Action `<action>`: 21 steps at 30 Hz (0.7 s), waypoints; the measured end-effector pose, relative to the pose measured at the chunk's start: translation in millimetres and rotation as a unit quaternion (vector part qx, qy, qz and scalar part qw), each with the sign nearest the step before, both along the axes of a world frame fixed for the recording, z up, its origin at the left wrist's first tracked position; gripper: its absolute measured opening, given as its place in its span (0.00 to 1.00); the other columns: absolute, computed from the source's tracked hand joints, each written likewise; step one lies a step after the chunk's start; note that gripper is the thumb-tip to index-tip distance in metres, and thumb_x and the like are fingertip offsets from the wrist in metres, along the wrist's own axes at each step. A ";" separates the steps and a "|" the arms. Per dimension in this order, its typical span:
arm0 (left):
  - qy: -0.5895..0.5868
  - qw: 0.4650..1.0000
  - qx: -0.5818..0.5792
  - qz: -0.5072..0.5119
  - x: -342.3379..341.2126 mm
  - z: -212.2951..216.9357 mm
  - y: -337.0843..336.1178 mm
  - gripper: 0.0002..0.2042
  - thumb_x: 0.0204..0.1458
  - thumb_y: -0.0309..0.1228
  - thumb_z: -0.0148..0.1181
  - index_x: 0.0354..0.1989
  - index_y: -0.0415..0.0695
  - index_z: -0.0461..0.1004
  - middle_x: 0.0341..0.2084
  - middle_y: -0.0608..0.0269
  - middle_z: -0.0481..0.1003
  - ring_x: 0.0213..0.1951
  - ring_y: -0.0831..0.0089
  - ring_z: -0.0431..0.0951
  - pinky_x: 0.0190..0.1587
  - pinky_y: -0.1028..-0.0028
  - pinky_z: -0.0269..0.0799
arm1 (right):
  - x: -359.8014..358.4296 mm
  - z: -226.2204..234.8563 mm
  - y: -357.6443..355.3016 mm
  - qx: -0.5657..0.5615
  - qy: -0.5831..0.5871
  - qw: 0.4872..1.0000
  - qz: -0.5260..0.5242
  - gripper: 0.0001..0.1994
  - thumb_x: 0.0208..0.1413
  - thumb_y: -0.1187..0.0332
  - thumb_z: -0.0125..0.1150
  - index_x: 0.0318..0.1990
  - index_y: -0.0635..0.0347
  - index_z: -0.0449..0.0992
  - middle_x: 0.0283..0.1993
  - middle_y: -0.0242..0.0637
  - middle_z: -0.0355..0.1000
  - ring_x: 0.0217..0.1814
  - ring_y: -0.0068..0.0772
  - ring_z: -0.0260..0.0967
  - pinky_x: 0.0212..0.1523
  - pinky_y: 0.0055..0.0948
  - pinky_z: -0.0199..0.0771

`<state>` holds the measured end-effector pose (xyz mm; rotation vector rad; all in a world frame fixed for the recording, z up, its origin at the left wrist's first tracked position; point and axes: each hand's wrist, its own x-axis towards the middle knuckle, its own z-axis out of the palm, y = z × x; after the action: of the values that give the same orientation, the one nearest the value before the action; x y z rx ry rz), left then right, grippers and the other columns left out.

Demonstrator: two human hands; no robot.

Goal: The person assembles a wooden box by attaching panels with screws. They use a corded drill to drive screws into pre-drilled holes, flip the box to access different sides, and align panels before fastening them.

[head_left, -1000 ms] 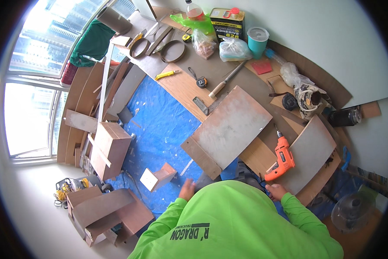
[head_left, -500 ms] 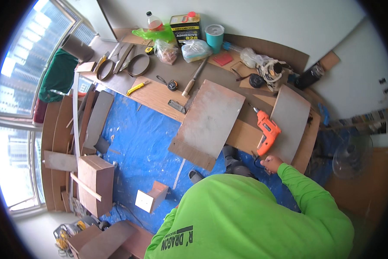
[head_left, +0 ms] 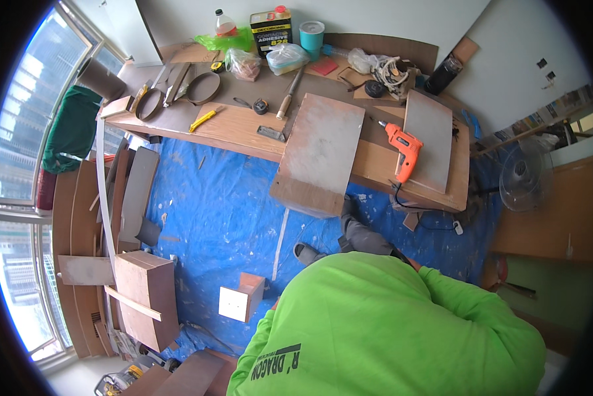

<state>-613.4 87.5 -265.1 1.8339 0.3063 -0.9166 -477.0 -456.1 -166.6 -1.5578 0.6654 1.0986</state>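
Note:
My green-sleeved arms (head_left: 468, 303) bend in close to my body. Only a sliver of skin of my right hand (head_left: 414, 264) shows beyond the shirt; its fingers are hidden. At the other side a small edge of my left hand (head_left: 274, 305) shows, its fingers hidden as well. Nearest to the left hand, a small white-faced wooden box piece (head_left: 239, 302) stands on the blue sheet. An orange power drill (head_left: 407, 150) lies on the workbench against a grey panel (head_left: 431, 142), untouched. Its black cord (head_left: 418, 208) hangs over the bench edge to a plug on the floor.
A large board (head_left: 323, 142) overhangs the bench front. Behind it lie a chisel-like tool (head_left: 290, 96), tape measure (head_left: 261, 106), yellow cutter (head_left: 206, 120) and adhesive can (head_left: 271, 33). A wooden box (head_left: 148, 297) and leaning panels stand left; a fan (head_left: 524, 175) stands right.
My right hand has left the drill's cord by the bench edge and drawn down out of sight behind my body. The view has shifted; the drill stays on the bench.

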 end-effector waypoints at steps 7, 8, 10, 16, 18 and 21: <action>-0.071 0.989 -0.037 0.121 66.7 68.9 -3.7 0.15 0.69 0.39 0.50 0.37 0.39 0.74 0.37 0.51 0.80 0.39 0.66 0.79 0.43 0.66 0.73 | 50.3 110.2 28.8 -0.143 0.050 0.985 0.083 0.35 0.65 0.34 0.50 0.44 0.63 0.82 0.40 0.44 0.81 0.35 0.38 0.76 0.40 0.37 0.78; -0.075 0.985 -0.024 0.156 89.6 104.6 -12.5 0.18 0.70 0.40 0.50 0.31 0.40 0.74 0.31 0.52 0.81 0.34 0.69 0.80 0.39 0.67 0.74 | 48.4 92.8 10.7 -0.197 0.044 0.965 0.166 0.33 0.66 0.36 0.51 0.44 0.64 0.82 0.40 0.45 0.81 0.34 0.39 0.76 0.39 0.37 0.79; -0.047 0.983 -0.009 0.178 114.6 174.2 -23.2 0.21 0.71 0.44 0.48 0.35 0.39 0.78 0.32 0.55 0.82 0.33 0.68 0.80 0.39 0.69 0.75 | 47.0 81.4 19.2 -0.227 0.036 0.968 0.101 0.30 0.66 0.42 0.53 0.48 0.65 0.81 0.42 0.47 0.81 0.36 0.42 0.78 0.37 0.41 0.80; 0.045 0.957 -0.186 0.216 131.0 231.9 -40.7 0.27 0.72 0.48 0.43 0.51 0.31 0.77 0.50 0.50 0.79 0.53 0.63 0.77 0.60 0.67 0.68 | 7.9 6.1 0.3 -0.202 -0.113 0.965 0.126 0.21 0.63 0.55 0.62 0.58 0.58 0.77 0.47 0.49 0.80 0.41 0.48 0.80 0.35 0.54 0.83; 0.050 0.960 -0.225 0.160 135.0 272.4 -60.1 0.28 0.72 0.47 0.44 0.58 0.29 0.73 0.58 0.46 0.75 0.62 0.61 0.73 0.67 0.66 0.63 | 2.6 -5.9 -3.5 -0.195 -0.131 0.960 0.149 0.21 0.62 0.57 0.64 0.58 0.57 0.77 0.48 0.47 0.79 0.41 0.48 0.80 0.35 0.52 0.83; 0.018 0.968 -0.216 0.122 125.1 287.2 -57.4 0.28 0.70 0.43 0.46 0.68 0.30 0.65 0.67 0.45 0.67 0.69 0.59 0.65 0.71 0.66 0.57 | 8.6 -2.8 -9.7 -0.145 -0.038 0.984 0.091 0.19 0.60 0.58 0.66 0.55 0.58 0.78 0.47 0.43 0.78 0.36 0.45 0.79 0.34 0.46 0.81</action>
<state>-488.3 30.2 22.1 1.3462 0.3182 -0.7735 -468.5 -465.8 -169.4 -1.9335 0.6631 1.1062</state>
